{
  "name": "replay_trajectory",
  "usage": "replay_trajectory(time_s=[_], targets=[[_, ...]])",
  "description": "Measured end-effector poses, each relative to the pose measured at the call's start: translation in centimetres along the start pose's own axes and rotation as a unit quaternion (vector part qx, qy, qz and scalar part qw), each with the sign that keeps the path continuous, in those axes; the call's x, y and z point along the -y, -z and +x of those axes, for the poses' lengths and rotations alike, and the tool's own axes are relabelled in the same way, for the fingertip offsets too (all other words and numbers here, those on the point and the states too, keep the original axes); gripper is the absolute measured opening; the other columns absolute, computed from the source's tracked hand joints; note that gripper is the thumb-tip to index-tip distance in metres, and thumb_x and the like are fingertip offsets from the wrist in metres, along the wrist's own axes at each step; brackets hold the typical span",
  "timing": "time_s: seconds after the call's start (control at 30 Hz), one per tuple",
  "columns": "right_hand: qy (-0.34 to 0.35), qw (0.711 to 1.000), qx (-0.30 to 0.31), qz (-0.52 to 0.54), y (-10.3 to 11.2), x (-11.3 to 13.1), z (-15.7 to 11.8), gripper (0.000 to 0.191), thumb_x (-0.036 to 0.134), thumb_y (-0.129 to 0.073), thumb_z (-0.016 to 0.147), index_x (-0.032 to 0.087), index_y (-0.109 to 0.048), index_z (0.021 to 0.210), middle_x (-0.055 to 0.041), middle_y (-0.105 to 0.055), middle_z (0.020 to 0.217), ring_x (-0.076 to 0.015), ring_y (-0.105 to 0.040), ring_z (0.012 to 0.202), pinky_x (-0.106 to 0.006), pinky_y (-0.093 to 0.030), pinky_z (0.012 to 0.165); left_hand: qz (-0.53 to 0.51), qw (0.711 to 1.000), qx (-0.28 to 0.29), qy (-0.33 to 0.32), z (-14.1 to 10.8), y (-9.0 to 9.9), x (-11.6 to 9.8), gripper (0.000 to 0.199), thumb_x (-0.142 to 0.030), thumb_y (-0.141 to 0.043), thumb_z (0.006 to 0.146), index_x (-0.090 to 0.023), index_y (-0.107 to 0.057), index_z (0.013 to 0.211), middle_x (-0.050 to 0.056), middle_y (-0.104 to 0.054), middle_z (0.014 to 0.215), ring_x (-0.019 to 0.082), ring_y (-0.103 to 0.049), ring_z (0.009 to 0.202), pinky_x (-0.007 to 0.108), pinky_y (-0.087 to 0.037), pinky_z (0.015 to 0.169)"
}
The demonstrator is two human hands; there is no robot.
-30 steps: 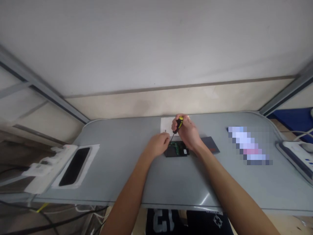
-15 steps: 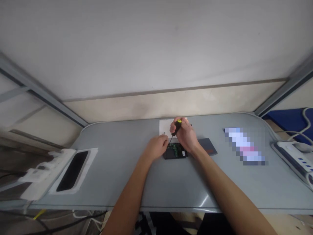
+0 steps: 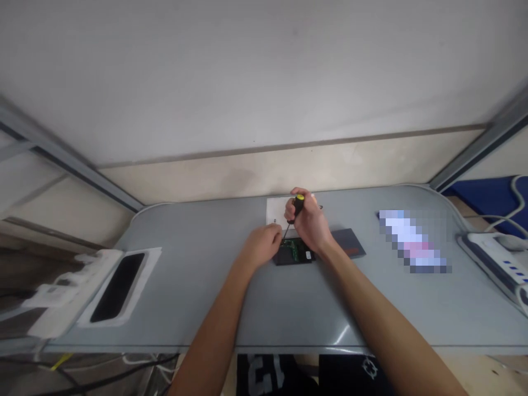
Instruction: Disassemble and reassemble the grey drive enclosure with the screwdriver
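Observation:
My right hand (image 3: 311, 220) is wrapped round a screwdriver (image 3: 299, 204) with a black handle and a yellow end cap. The thin shaft slants down to the upper left corner of an opened flat black device (image 3: 293, 256), in which a green circuit board shows. Beside that corner, close to the screwdriver's tip, lies my left hand (image 3: 264, 243), its fingers curled together; what they pinch, if anything, is hidden. Under and behind the hands is a white sheet (image 3: 275, 212). A dark flat panel (image 3: 348, 243) with a reddish mark lies to the right, partly behind my right forearm.
On the left, a black phone (image 3: 119, 286) rests on white paper beside a white power strip (image 3: 76, 291) with plugs. To the right lie a blurred-out phone-like object (image 3: 412, 242) and a white-and-dark device (image 3: 495, 261) with cables. A wall panel (image 3: 247, 170) borders the grey table (image 3: 185, 264).
The camera view has shifted slightly, and my right index finger now lifts off the screwdriver handle's top. The screwdriver stays at the same corner of the device; my left hand holds its place.

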State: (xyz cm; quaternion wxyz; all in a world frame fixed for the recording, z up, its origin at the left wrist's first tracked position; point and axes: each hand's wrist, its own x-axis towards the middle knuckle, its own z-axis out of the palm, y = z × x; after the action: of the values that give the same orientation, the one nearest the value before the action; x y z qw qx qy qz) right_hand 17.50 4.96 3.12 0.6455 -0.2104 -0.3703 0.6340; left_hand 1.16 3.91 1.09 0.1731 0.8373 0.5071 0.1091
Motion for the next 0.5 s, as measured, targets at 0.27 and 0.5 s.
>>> replay_trajectory(time_s=[0.27,0.5], targets=[[0.007,1.0,0.018,-0.014,-0.13,0.14,-0.09,0.029,0.051,-0.064,0.095,0.025,-0.054,0.088,-0.0016,-0.055,0.078,-0.0171,-0.051,0.072,-0.031,-0.043,0.068,0.002,1.0,-0.002,-0.007,-0.02,0.1,-0.09,0.025,-0.015,-0.042,0.097,-0.02,-0.059,0.08,0.003,-0.068,0.084,0.018,-0.06,0.077,0.028,-0.04,0.072],[0.006,0.999,0.027,0.024,-0.6,-0.35,0.01,0.031,0.057,-0.055,0.099,0.027,-0.055,0.097,0.0026,-0.043,0.067,-0.0147,-0.038,0.061,-0.028,-0.035,0.06,-0.019,1.0,-0.005,-0.014,0.14,-0.16,0.38,0.025,-0.015,-0.041,0.096,-0.02,-0.059,0.079,0.003,-0.068,0.083,0.019,-0.061,0.078,0.028,-0.041,0.073]])
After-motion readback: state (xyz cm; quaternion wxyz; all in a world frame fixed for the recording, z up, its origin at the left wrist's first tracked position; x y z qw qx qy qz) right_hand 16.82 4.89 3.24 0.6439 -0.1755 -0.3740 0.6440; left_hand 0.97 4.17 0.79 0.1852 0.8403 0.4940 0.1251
